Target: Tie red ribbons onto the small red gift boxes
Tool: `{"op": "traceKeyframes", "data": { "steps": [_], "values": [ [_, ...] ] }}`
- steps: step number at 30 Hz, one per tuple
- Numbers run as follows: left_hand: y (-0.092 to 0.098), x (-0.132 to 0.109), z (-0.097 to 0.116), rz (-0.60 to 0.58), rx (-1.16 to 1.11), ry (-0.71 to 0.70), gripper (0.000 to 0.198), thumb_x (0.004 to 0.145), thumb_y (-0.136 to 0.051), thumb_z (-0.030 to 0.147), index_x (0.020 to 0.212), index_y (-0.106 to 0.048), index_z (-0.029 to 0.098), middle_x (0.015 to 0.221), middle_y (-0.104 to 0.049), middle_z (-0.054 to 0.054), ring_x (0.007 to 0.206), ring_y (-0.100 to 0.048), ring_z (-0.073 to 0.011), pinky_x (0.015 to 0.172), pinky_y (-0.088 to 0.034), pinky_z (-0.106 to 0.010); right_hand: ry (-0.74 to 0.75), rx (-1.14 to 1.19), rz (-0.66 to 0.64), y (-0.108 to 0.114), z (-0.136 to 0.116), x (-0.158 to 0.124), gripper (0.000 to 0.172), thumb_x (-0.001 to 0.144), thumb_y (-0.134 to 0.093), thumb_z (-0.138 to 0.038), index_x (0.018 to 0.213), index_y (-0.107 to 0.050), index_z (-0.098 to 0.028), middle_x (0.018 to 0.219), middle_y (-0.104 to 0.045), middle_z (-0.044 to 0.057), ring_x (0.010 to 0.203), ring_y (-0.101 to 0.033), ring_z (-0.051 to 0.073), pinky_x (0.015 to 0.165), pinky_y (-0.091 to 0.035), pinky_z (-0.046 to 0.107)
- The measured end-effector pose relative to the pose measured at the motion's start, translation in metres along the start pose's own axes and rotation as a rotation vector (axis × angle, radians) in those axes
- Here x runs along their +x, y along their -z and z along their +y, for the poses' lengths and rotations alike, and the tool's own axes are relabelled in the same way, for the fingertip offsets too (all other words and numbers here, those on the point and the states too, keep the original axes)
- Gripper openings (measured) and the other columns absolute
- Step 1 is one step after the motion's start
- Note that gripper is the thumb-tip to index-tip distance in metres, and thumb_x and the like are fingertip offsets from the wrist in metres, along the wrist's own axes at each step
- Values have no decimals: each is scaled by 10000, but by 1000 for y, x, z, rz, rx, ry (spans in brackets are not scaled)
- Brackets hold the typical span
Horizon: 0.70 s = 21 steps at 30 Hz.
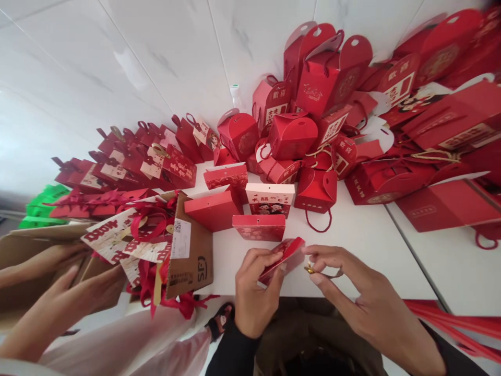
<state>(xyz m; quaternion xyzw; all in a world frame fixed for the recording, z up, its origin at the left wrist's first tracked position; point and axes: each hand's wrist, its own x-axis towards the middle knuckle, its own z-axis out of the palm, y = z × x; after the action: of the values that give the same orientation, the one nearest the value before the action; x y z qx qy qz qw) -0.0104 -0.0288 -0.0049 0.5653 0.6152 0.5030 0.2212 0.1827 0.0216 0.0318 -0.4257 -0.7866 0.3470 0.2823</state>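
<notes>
My left hand (254, 292) is closed around a small red gift box (293, 251), tilted above the table's front edge. Thumb and fingers press on its opposite sides. Just to the right, my right hand (364, 297) pinches a small gold-coloured piece (310, 270) near the box's upper right corner; its exact kind is too small to make out. Behind the held box stand a red gift box (258, 228) and a white-faced one (270, 201) with printed figures, each with a small hole near its top edge.
At the left, a cardboard carton (191, 266) holds printed cards and red ribbons. Another person's hands (70, 292) reach into a carton beside it. Red boxes with ribbon loops (129, 156) line the wall. Handled red boxes (336, 78) are piled at the back right.
</notes>
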Motion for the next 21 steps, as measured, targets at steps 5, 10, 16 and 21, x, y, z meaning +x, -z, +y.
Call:
{"op": "traceKeyframes", "data": {
  "steps": [5, 10, 16, 21],
  "values": [
    [-17, -25, 23, -52, -15, 33, 263, 956, -640, 253, 1209, -689, 205, 1095, -710, -112, 1017, -699, -238, 872, -595, -371, -259, 113, -68, 1, 1, -13, 213, 1010, -557, -487, 987, -627, -287, 1318, -725, 69, 1170, -717, 247, 933, -618, 360],
    [-27, -27, 31, -171, -180, 138, 251, 1050, -450, 256, 1116, -691, 233, 1068, -697, -89, 1007, -676, -209, 883, -563, -358, -363, 307, -100, 16, 4, -15, 277, 990, -589, -523, 925, -602, -254, 1367, -703, 117, 1223, -694, 288, 1001, -592, 410],
    [-34, -1, 9, -93, -140, 144, 577, 890, -737, 306, 1410, -493, 247, 1413, -570, -129, 1298, -558, -279, 1094, -459, -467, -338, 347, -168, 28, 10, -9, 301, 981, -608, -541, 909, -612, -249, 1291, -740, 132, 1264, -667, 321, 1057, -550, 476],
    [-29, 13, 4, -249, -204, 85, 341, 911, -724, 308, 1244, -656, 270, 1219, -683, -69, 1175, -621, -237, 1026, -490, -397, -316, 284, -167, 36, 9, -8, 304, 992, -584, -547, 913, -612, -255, 1262, -756, 99, 1183, -712, 287, 1036, -560, 439]
  ]
}}
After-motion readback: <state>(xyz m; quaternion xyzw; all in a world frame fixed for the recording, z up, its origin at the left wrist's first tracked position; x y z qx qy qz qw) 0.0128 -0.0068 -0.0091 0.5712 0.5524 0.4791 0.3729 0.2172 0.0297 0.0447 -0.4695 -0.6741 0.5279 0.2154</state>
